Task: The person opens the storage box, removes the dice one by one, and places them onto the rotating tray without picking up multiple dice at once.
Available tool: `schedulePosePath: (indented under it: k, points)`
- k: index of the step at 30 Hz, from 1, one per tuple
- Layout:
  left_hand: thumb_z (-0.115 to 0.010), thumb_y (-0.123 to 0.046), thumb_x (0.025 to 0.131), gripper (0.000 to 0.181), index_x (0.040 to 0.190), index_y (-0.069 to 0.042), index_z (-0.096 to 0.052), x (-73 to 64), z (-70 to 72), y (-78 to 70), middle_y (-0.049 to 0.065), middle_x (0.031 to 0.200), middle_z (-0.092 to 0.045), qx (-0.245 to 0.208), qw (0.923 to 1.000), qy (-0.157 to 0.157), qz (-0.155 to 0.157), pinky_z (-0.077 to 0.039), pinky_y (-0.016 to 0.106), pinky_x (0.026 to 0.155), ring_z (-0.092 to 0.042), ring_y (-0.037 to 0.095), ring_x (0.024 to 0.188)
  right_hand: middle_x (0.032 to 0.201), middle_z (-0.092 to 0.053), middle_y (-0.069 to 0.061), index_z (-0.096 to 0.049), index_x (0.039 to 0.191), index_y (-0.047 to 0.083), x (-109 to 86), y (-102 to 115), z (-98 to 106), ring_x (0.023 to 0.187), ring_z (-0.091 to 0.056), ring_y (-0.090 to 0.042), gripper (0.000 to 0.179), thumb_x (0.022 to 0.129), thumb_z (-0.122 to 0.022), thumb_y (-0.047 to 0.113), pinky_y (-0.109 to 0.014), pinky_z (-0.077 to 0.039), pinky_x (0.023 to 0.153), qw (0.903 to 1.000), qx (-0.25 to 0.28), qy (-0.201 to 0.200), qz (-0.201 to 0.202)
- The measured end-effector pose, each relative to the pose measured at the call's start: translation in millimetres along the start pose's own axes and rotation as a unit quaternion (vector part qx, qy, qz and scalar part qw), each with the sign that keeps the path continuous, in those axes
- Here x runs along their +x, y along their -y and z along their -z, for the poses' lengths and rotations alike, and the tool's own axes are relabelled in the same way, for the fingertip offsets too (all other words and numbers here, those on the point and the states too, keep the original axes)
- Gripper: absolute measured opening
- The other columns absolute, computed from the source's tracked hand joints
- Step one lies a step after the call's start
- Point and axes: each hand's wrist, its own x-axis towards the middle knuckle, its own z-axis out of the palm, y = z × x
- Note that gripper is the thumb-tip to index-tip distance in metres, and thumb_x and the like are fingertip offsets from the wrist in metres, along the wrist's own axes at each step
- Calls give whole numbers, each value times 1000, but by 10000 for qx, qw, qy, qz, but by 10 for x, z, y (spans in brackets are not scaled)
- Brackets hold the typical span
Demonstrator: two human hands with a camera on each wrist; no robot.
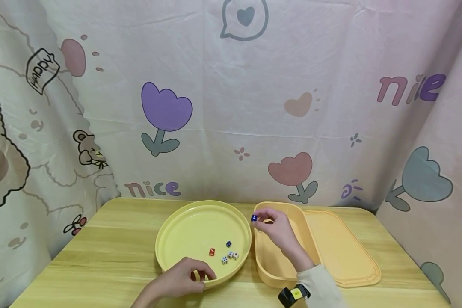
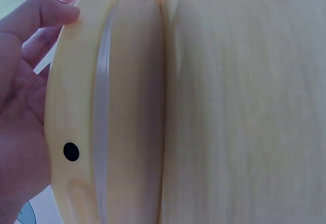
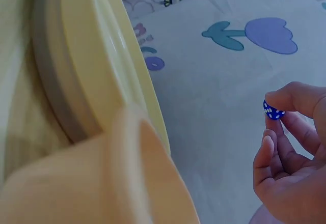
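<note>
Between thumb and fingertips, my right hand pinches a blue die with white dots. It is over the left edge of a light orange box, beside the round tray; the right wrist view shows the blue die above both rims. At the near side of the round yellow tray, my left hand grips the rim, thumb outside and fingers over the inside. Inside the tray lie a red die, a dark blue die and several white dice, grouped toward the right.
A flat orange lid lies on the wooden table, right up against the box. A printed curtain hangs behind the table and along both sides. My right wrist wears a black strap with a yellow piece.
</note>
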Motion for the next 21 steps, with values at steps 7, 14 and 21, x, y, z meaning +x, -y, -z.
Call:
schedulePosePath:
  k: [7,14,21]
  points:
    - [-62,0,76,22,92,-14,-67,-2,-7,7,-10,84,-62,69,9999,-43,-65,-47,21,57,-53,0,72,72,-55,-2,-67,85,7,-132,69,-91,71,-52,-17,12,73,-70,3,-27,-44,63,9994,-196,266,-84]
    - [-63,0,76,22,93,-15,-67,13,7,-24,-10,84,-62,70,9999,-34,-63,-46,21,57,-53,0,72,74,-54,-1,-65,87,6,-186,-101,-146,73,-51,-15,14,74,-71,5,-26,-45,66,9988,-175,447,-78]
    - [-62,1,76,23,92,-15,-67,17,16,-32,-11,84,-62,110,9999,-7,32,-46,21,57,-53,0,72,77,-59,-5,-63,87,-1,-275,-1,-198,71,-52,-16,14,74,-66,-4,-26,-45,66,9968,-156,780,6]
